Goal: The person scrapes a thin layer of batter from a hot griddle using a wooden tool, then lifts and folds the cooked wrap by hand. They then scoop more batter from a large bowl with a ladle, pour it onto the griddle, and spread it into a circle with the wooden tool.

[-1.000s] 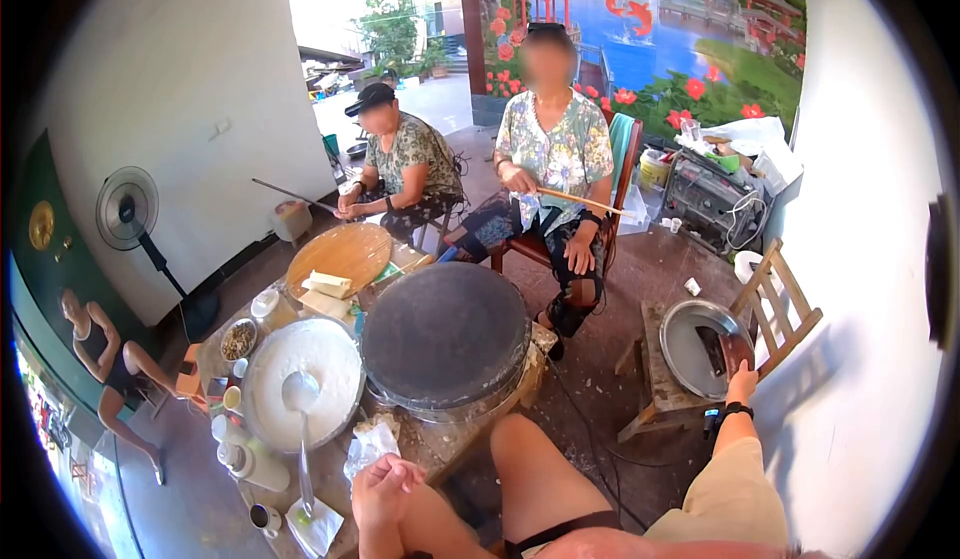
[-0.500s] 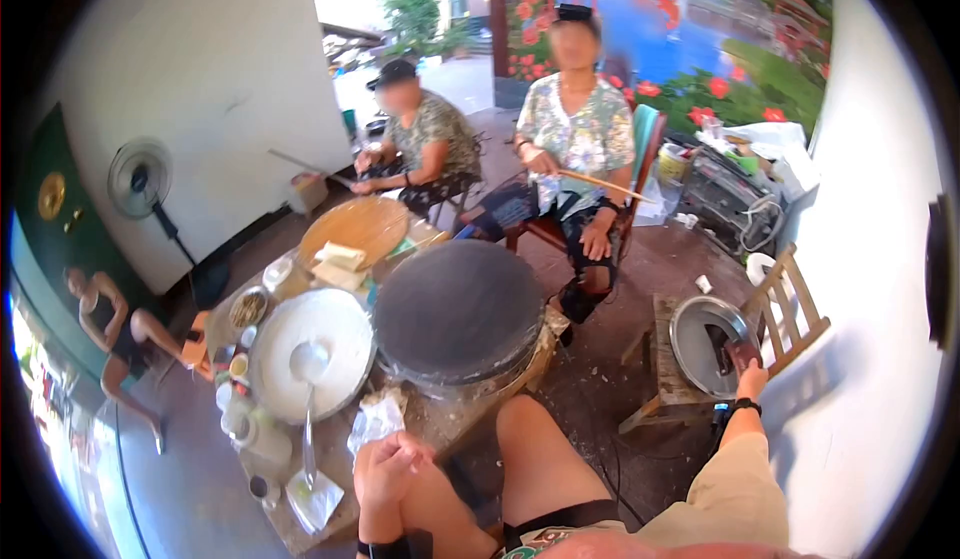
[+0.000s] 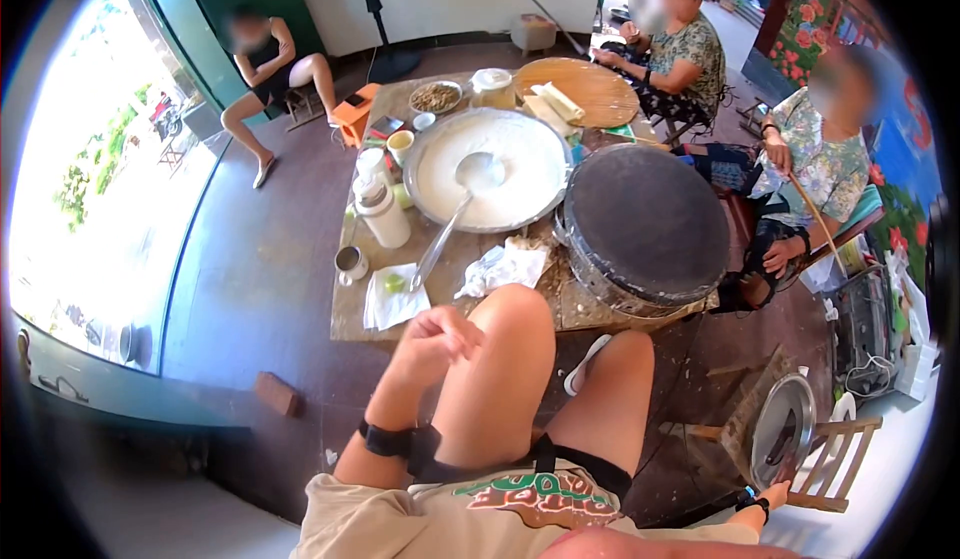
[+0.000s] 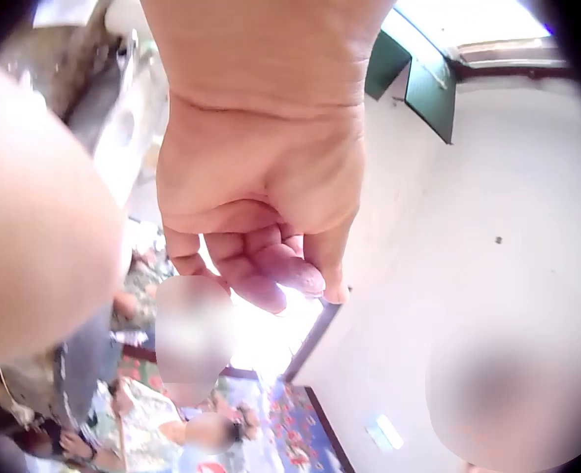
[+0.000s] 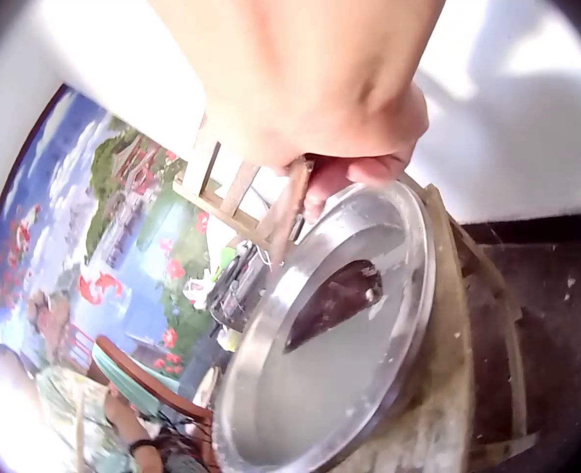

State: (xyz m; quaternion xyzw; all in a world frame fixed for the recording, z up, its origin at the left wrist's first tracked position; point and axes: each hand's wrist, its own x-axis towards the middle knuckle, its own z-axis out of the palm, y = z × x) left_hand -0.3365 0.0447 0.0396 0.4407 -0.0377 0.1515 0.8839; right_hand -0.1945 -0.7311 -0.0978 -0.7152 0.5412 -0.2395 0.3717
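Left hand [image 3: 432, 337] curled empty on knee, right hand [image 5: 315, 94] gripping scraper [image 5: 332, 301]

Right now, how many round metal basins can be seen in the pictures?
2. One large basin with white batter and a ladle stands on the table. One smaller basin sits on the wooden stool, where the right hand grips a tool handle. Others may be hidden.

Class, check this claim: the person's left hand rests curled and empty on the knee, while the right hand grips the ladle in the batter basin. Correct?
Not quite. The right hand has its grip on a wooden-handled tool lying in the metal pan, as the right wrist view shows. The ladle lies untouched. The left hand does rest curled and empty.
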